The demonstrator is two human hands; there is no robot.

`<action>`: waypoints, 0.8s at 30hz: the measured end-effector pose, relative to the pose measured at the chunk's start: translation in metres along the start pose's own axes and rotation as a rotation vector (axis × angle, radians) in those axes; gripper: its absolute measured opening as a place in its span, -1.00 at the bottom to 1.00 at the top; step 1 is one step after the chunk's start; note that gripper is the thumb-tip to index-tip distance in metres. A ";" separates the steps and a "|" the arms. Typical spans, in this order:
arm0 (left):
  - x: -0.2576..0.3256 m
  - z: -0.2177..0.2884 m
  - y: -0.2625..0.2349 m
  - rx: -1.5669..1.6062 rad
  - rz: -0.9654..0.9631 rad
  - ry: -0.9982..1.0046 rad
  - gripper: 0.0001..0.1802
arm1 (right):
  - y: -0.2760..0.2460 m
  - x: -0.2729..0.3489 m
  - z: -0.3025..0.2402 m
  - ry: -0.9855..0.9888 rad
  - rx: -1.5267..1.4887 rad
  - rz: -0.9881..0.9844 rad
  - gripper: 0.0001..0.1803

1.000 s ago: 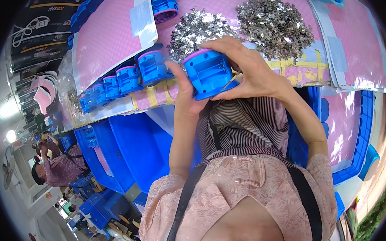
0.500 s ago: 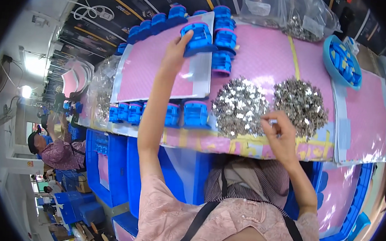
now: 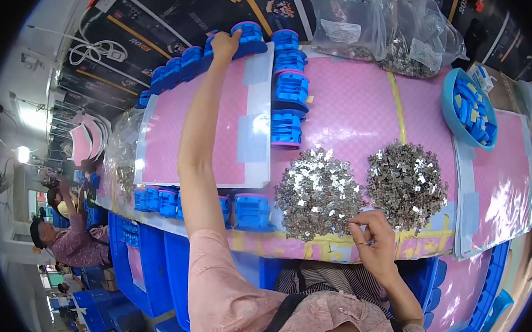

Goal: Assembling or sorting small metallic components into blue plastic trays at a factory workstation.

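My left hand reaches to the back of the table, its fingers closed on the left side of a blue plastic housing with a pink rim. That housing sits at the right end of a back row of similar parts. Close to the table's front edge, my right hand has thumb and fingertips pinched together. What lies between them, if anything, is too small to make out. It is beside a heap of small silvery metal clips. A second, darker heap of metal pieces lies just behind it.
A column of blue housings borders a pink sheet; more housings line the front edge. At right stands a turquoise basin with small blue pieces. Clear bags lie at the back, and blue crates stand below.
My left hand has carried the blue housing back and left to the end of the back row. My right hand stays pinched beside the heaps. The whole view has shifted.
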State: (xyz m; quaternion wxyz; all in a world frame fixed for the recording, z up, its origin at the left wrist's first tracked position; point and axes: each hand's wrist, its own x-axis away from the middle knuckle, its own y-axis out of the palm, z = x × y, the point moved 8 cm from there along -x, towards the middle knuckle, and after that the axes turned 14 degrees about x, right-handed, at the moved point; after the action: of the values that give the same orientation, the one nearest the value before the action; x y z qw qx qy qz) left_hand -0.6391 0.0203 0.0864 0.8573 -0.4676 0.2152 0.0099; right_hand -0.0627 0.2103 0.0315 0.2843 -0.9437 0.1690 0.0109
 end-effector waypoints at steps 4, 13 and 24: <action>0.038 0.030 -0.023 0.153 0.408 0.253 -0.33 | 0.000 0.005 -0.001 -0.034 -0.003 0.014 -0.87; 0.078 0.051 0.004 -0.045 -0.013 0.415 -0.45 | -0.101 0.054 0.020 -0.037 0.257 0.557 -0.86; 0.275 0.172 -0.005 0.212 -0.281 0.666 -0.48 | -0.319 0.511 0.255 1.877 1.189 0.707 -0.52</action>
State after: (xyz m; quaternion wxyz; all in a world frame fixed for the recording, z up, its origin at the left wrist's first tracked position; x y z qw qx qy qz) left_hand -0.3262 0.1051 0.0670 0.7770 -0.3789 0.4157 -0.2826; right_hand 0.5418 0.4371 -0.0718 0.4261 -0.1995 0.5450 -0.6940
